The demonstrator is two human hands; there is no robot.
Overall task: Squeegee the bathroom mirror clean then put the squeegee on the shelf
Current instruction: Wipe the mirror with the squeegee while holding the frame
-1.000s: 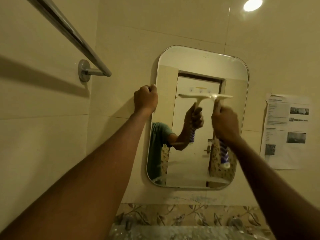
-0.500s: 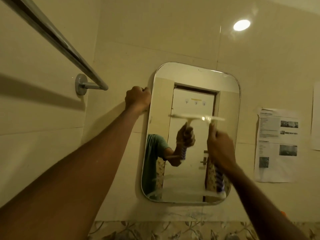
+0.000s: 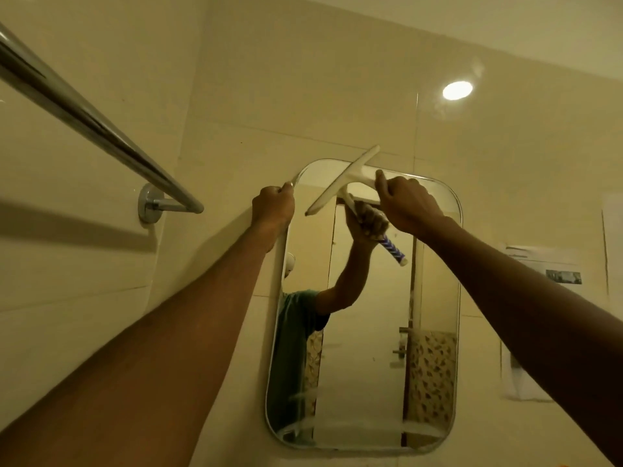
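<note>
A tall mirror (image 3: pixel 367 348) with rounded corners hangs on the tiled wall. My right hand (image 3: pixel 406 203) grips a white squeegee (image 3: pixel 340 182) by its handle. The blade is tilted, its right end above the mirror's top edge, its left end low near the top left corner. The blue striped handle end shows only as a reflection. My left hand (image 3: pixel 273 205) is closed on the mirror's upper left edge. Wet streaks lie across the bottom of the glass. No shelf is in view.
A chrome towel rail (image 3: pixel 87 124) runs from the upper left to a wall mount (image 3: pixel 150 203), left of my left hand. A printed paper sheet (image 3: pixel 536 318) is stuck to the wall right of the mirror. A bright round light spot (image 3: pixel 456 91) shows on the tiles above.
My right hand has lifted the squeegee from mid-mirror to the top edge and tilted the blade. My left hand stayed on the mirror's left edge. The view has tipped upward.
</note>
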